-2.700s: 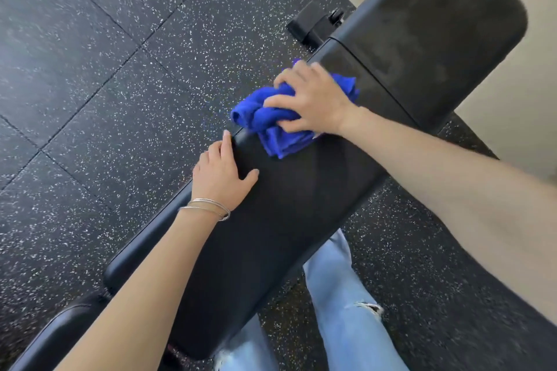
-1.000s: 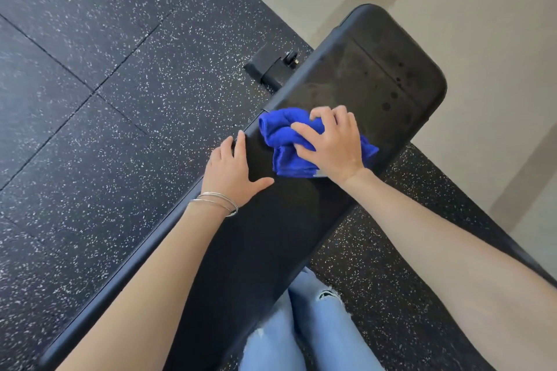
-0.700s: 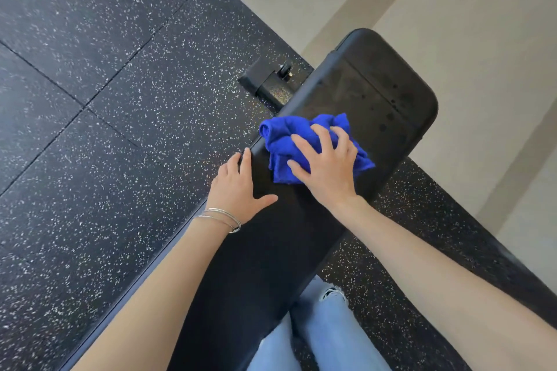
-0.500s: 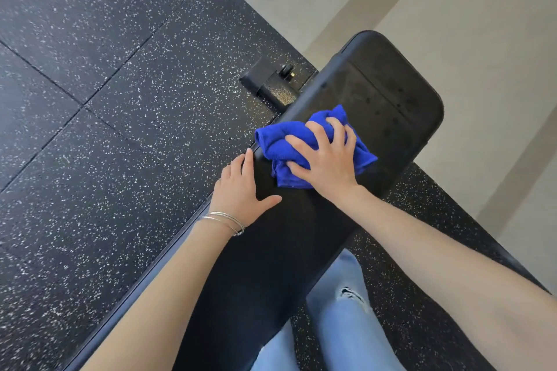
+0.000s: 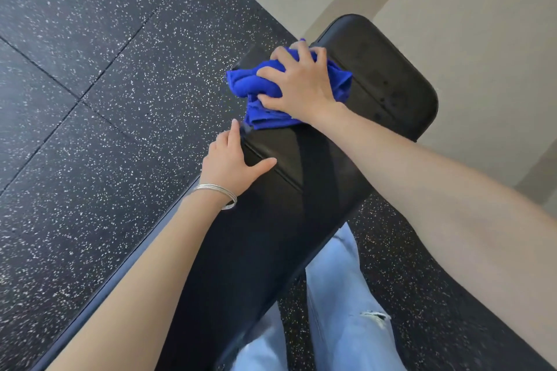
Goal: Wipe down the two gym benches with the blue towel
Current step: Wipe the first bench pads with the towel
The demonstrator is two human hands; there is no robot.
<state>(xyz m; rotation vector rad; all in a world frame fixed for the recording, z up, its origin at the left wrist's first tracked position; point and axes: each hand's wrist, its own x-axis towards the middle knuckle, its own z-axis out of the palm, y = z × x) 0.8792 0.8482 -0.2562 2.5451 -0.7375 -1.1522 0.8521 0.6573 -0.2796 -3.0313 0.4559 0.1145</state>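
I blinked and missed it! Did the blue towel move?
Yes. The blue towel slid toward the left edge of the bench and now bulges over it, under the right hand.

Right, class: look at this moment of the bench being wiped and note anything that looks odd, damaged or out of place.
Little stands out. A few small dark spots mark the bench pad beyond the blue towel; whether droplets or dents, I cannot tell. The jeans have a rip at one knee.
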